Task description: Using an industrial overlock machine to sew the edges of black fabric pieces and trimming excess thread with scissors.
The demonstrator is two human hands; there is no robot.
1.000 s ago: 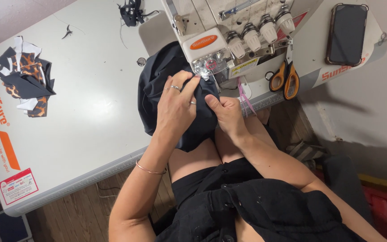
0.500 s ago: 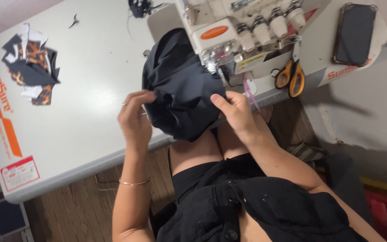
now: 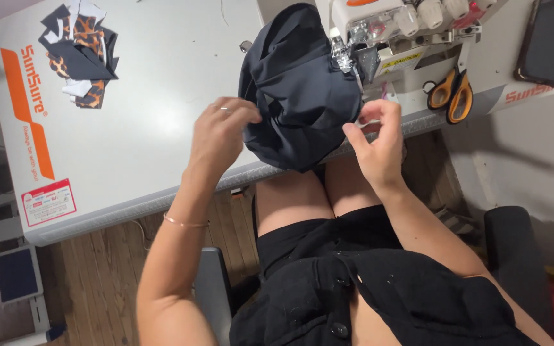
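Note:
A bunched piece of black fabric [image 3: 296,96] lies on the white sewing table [image 3: 155,122], its far edge tucked under the presser foot of the white overlock machine [image 3: 379,29]. My left hand [image 3: 222,131] pinches the fabric's left edge with its fingertips; it wears a ring, and a thin bracelet sits on the wrist. My right hand [image 3: 376,138] hovers at the fabric's right edge near the table front, fingers curled apart, thumb just touching the cloth and holding nothing.
Orange-handled scissors [image 3: 450,93] lie right of the machine, with a dark phone [image 3: 546,38] beyond them. A pile of black and leopard-print scraps [image 3: 81,54] sits at the table's far left. My knees are under the table's front edge. A dark chair part [image 3: 520,256] stands at the right.
My left hand slid off the top of the fabric to its left edge. My right hand let go of the cloth and drew back to its right edge.

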